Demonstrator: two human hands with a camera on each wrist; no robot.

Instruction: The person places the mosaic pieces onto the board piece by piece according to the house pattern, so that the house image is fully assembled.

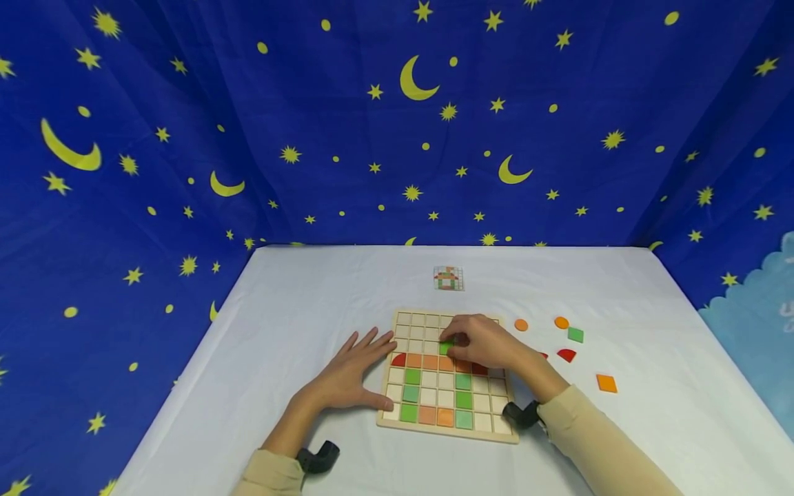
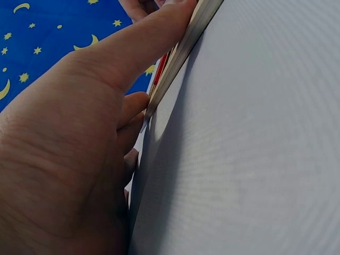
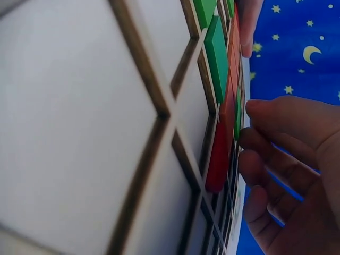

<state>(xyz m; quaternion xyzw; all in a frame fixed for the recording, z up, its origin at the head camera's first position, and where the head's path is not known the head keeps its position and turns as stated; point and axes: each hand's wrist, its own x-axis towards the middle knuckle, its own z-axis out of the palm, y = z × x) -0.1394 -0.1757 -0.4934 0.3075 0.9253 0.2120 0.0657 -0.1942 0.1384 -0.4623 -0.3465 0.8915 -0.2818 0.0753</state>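
Observation:
A wooden grid board [image 1: 446,432] lies on the table, with coloured tiles in some of its squares. My right hand [image 1: 486,341] is over the upper middle of the board, thumb and fingertips at a green square tile [image 1: 446,347] just above the orange row. In the right wrist view this green tile [image 3: 238,118] sits at the fingertips, partly hidden. My left hand [image 1: 347,372] is spread at the board's left edge, its thumb and fingertips touching the frame. A red quarter-circle tile [image 1: 399,359] sits at the left end of the orange row; another red tile [image 1: 480,369] is at its right end.
Loose tiles lie right of the board: orange round tiles [image 1: 561,322], a green square [image 1: 575,335], a red quarter-circle [image 1: 566,355] and an orange square [image 1: 606,383]. Behind the board lies a small pattern card [image 1: 448,278]. A blue star-printed curtain [image 1: 347,124] surrounds the white table [image 1: 316,289].

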